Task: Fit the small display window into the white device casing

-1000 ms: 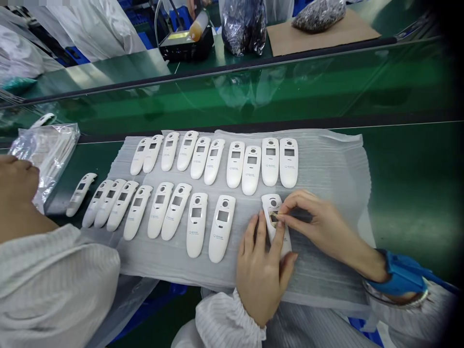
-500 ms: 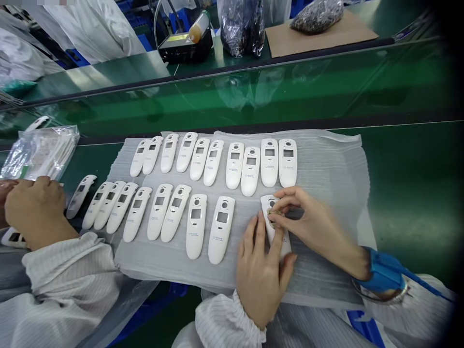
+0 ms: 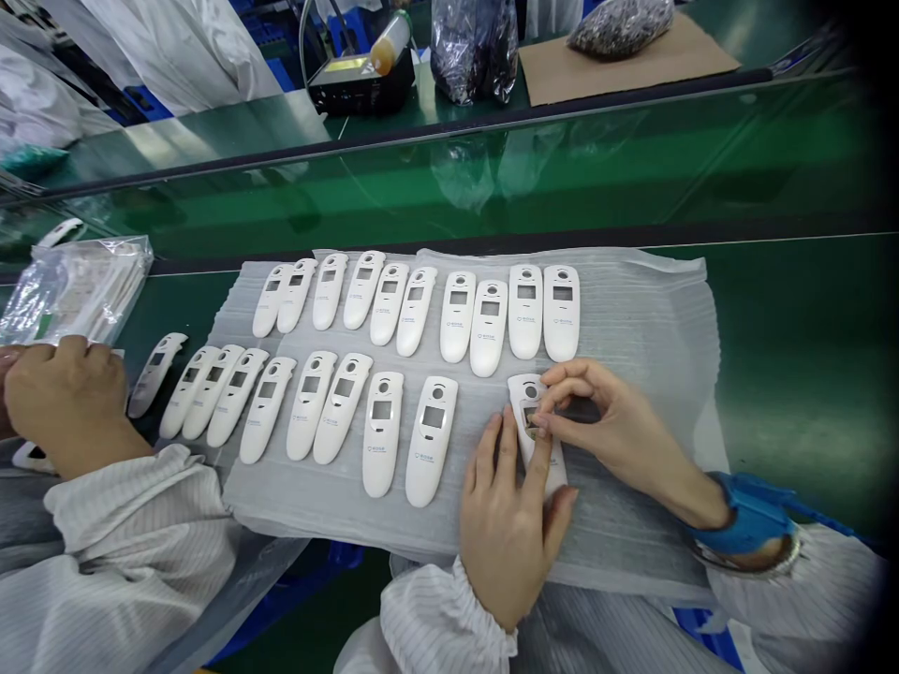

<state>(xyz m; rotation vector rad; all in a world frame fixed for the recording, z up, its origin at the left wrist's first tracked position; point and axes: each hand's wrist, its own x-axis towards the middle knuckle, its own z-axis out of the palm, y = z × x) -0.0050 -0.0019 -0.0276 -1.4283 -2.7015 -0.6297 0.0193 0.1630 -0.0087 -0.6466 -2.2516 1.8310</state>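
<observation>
A white handheld thermometer (image 3: 524, 388) with a small screen lies on the foam sheet before me. My left hand (image 3: 509, 520) rests over its lower part, fingers stretched out and thumb spread to the right side. Index and middle fingertips touch the casing near the screen. My right hand (image 3: 596, 421) comes in from the right, thumb and fingers pinched over the screen on a small yellowish piece (image 3: 534, 429), too small to make out exactly. Part of the screen and the lower casing are hidden by my hands. Similar thermometers (image 3: 432, 445) lie to the left.
Another row of thermometers (image 3: 490, 328) runs behind, on the white foam sheet (image 3: 646, 309). At left, a co-worker's hand (image 3: 70, 393) is near a clear plastic bag (image 3: 77, 285). A raised green ledge (image 3: 351, 206) crosses behind; a black box (image 3: 361, 89) and filled bags (image 3: 467, 51) stand beyond.
My right fingers have shifted slightly over the screen, and the yellowish piece shows less between them. My left hand stays on the thermometer. The view has moved a little.
</observation>
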